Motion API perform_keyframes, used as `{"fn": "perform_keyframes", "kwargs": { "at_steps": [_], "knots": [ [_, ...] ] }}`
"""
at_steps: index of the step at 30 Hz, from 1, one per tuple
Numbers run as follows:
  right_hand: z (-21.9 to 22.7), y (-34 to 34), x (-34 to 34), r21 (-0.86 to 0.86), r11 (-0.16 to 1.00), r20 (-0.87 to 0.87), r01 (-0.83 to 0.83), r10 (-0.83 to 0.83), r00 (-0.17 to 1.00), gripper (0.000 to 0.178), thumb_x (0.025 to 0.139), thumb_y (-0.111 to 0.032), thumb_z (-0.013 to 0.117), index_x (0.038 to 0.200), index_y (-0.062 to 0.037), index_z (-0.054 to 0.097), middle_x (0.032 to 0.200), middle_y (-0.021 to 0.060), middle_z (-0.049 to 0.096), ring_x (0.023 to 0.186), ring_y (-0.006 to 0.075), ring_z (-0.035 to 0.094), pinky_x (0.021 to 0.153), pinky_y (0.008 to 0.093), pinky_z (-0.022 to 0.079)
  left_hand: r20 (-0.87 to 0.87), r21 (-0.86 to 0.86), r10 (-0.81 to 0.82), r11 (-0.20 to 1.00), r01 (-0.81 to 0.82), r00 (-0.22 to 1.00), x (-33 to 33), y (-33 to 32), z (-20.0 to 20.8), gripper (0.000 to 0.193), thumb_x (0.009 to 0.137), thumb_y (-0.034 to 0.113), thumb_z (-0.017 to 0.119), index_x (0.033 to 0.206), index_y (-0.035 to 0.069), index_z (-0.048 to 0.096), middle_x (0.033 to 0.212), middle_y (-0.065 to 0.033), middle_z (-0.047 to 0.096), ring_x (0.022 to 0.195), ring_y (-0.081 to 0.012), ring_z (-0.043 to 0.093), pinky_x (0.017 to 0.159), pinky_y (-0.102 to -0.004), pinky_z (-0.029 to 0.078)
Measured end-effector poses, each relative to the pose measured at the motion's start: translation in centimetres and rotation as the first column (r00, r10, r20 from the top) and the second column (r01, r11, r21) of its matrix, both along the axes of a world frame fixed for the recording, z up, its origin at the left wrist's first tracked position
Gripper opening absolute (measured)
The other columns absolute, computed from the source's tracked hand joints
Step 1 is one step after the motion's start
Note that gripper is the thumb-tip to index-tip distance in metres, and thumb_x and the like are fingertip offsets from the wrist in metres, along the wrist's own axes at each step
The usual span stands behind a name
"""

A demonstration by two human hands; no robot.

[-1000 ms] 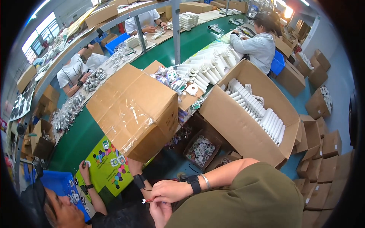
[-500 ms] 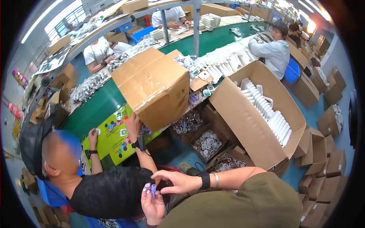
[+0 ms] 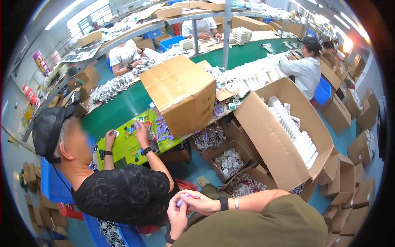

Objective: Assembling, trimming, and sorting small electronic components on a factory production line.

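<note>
Low in the picture, just behind the co-worker's back, my two hands are brought together. My left hand [image 3: 177, 219] is closed around the lower side of a small light-purple cylinder [image 3: 180, 202], which looks like a battery cell. Bent over the same piece, my right hand [image 3: 203, 203] pinches at its upper end with thumb and fingers. A thin red strip, perhaps a wire, shows by the right fingertips. How many cells are held is hidden by the fingers.
At left, a co-worker in black [image 3: 119, 193] handles small parts at a yellow-green mat [image 3: 119, 153]. A big closed carton [image 3: 177, 92] stands on the bench. To the right, an open carton [image 3: 267, 136] holds white tubular parts; floor boxes [image 3: 230, 181] hold small round parts.
My right hand, open beside the purple cells before, has closed in on them against my left hand. The co-worker's right hand has moved on the mat. The whole view has shifted.
</note>
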State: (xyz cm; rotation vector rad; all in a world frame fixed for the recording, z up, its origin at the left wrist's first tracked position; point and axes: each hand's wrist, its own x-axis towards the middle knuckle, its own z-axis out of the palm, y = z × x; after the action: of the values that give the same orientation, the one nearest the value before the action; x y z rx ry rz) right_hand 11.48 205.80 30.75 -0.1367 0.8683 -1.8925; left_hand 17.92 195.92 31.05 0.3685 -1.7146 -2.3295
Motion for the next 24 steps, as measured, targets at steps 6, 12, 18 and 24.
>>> {"fn": "perform_keyframes", "kwargs": {
  "at_steps": [6, 12, 18, 24],
  "knots": [
    [-0.2, -0.5, -4.7, 0.030, 0.999, -0.079, -0.013, 0.015, 0.997, 0.028, 0.090, -0.029, 0.040, 0.104, -0.0054, 0.046, 0.090, 0.0024, 0.050, 0.085, 0.0084, 0.049, 0.073, 0.0213, 0.043, 0.124, 0.334, -0.012, 0.942, -0.031, 0.992, -4.0, -0.4, 1.2, 0.019, 0.086, 0.004, 0.044, 0.104, -0.001, 0.045, 0.099, -0.0114, 0.052, 0.087, -0.0169, 0.056, 0.068, -0.0273, 0.051],
    [-0.3, -0.5, -11.0, 0.107, 0.991, -0.473, -0.075, 0.118, 0.873, 0.033, 0.090, -0.026, 0.039, 0.116, -0.0058, 0.039, 0.101, 0.0041, 0.048, 0.089, 0.0087, 0.048, 0.068, 0.0213, 0.045, 0.113, 0.447, -0.043, 0.894, -0.012, 0.993, -9.0, -1.5, 0.3, 0.018, 0.087, 0.007, 0.043, 0.103, -0.001, 0.045, 0.096, -0.0125, 0.054, 0.085, -0.0200, 0.057, 0.071, -0.0321, 0.051],
    [1.6, 1.1, -17.7, 0.234, 0.937, -0.723, -0.258, 0.346, 0.598, 0.055, 0.082, -0.025, 0.056, 0.125, -0.0012, 0.031, 0.102, 0.0103, 0.049, 0.089, 0.0138, 0.048, 0.077, 0.0243, 0.041, 0.160, 0.470, -0.190, 0.878, 0.095, 0.969, -13.1, -1.4, 0.6, 0.027, 0.086, 0.009, 0.047, 0.109, -0.004, 0.046, 0.099, -0.0118, 0.055, 0.086, -0.0190, 0.057, 0.073, -0.0300, 0.050],
    [8.9, 4.0, -29.8, 0.570, 0.731, -0.808, -0.375, 0.581, -0.096, 0.048, 0.078, -0.026, 0.059, 0.116, -0.0010, 0.043, 0.104, 0.0182, 0.054, 0.095, 0.0278, 0.053, 0.081, 0.0327, 0.042, 0.238, 0.463, -0.060, 0.884, -0.059, 0.970, -15.3, -2.0, 1.1, 0.023, 0.085, 0.007, 0.048, 0.105, -0.004, 0.048, 0.088, -0.0106, 0.058, 0.071, -0.0166, 0.059, 0.067, -0.0279, 0.050]
  ]
}}
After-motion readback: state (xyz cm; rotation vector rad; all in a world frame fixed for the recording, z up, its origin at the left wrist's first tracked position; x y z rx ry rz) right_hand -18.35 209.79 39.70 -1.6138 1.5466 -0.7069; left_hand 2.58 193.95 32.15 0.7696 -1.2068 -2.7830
